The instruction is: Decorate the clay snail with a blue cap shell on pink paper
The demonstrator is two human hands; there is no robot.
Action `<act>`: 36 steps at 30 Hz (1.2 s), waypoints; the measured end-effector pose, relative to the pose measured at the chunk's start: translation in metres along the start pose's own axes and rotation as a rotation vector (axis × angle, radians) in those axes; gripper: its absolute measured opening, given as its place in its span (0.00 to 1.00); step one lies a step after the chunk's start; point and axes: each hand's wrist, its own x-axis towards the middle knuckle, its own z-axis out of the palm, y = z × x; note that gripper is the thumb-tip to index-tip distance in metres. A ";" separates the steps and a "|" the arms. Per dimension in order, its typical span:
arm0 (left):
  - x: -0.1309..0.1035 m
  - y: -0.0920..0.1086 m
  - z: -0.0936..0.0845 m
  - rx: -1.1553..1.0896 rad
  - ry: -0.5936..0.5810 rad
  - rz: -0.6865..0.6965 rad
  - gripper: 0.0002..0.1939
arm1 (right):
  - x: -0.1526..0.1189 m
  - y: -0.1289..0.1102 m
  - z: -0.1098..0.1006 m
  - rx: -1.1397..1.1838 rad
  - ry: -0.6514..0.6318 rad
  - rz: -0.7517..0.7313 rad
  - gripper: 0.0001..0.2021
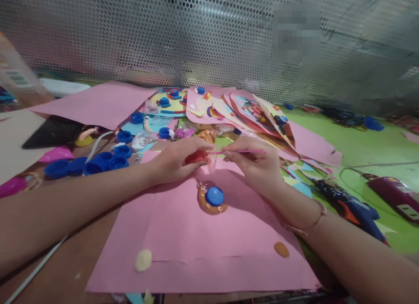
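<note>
Pink paper sheet (203, 247) fills the near table, two hands meeting above it.

Left hand (176, 162) has its fingers pinched on a red lump of clay (195, 157), held just over the sheet's far edge; right hand (253, 162) grips a thin pink stick (244, 152) whose tip touches the lump. Clay likely soft, light, easily dented, so best held gently at its sides. Near the hands lies a brown clay shape with a blue cap (214, 196); more blue caps (94, 164) lie left.

two hands (176, 162), two clay blobs (143, 260)
</note>
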 end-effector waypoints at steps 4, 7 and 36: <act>0.000 0.001 0.000 0.000 -0.012 -0.017 0.15 | 0.001 -0.002 0.001 -0.100 0.014 -0.109 0.07; 0.001 0.002 -0.001 -0.018 0.022 0.008 0.14 | 0.000 -0.004 0.001 -0.142 0.053 -0.120 0.07; 0.000 0.000 0.002 0.044 0.036 0.099 0.10 | -0.004 -0.004 0.005 0.176 -0.211 0.277 0.07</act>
